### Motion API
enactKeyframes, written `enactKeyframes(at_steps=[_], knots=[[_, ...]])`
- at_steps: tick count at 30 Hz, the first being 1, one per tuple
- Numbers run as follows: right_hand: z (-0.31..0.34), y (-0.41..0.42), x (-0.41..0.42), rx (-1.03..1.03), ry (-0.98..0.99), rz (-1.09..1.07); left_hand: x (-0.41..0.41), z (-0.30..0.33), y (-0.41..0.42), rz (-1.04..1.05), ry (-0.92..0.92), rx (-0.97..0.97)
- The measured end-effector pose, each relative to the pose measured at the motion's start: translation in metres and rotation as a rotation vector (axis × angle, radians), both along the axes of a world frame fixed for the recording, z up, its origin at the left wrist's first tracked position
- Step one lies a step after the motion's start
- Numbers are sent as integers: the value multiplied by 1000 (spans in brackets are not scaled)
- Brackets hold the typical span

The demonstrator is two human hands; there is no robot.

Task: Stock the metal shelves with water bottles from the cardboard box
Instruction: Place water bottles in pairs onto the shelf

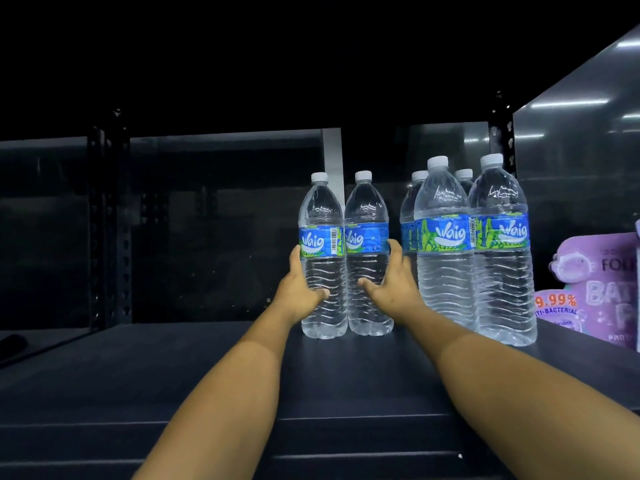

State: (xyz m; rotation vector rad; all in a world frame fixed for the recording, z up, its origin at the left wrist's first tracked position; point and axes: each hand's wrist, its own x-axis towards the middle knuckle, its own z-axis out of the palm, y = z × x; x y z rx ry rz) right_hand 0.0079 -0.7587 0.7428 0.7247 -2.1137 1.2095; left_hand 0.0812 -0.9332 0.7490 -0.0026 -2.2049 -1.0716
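Head view: upright water-filled bottles (367, 254) on shelf (207, 368)

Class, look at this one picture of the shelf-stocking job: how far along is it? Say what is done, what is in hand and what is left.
Done: four bottles stand grouped at the right of the shelf, beside a purple package. In hand: the left hand grips one bottle, the right hand grips its neighbour; both stand on the shelf. Left: the shelf's left side is bare; the box is out of view.

We grip two upright water bottles on the dark metal shelf (207, 368): left hand (299, 289) on the left bottle (322, 258), right hand (394, 285) on the right bottle (367, 254).
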Motion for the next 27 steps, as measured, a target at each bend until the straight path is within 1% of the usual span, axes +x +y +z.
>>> enactKeyframes(at_steps=[5,9,11,14,19,24,27], knots=[[-1,0,-2,2,-22,-6,-2,0,3,31,40,-25],[0,-9,-1,28,-2,-136,-6,-2,-1,-11,28,-10],[2,-9,-1,22,17,-158,-7,-2,1,-40,-6,10],[2,-4,-3,3,35,-118,-9,-2,-1,-40,-19,-8],[-1,-1,-3,-27,24,6,-9,-3,0,27,44,-57],[-2,1,-2,-32,8,21,-10,-3,-2,33,55,-73],[-2,-3,-1,-3,-6,-27,-10,-3,-5,5,60,-60]])
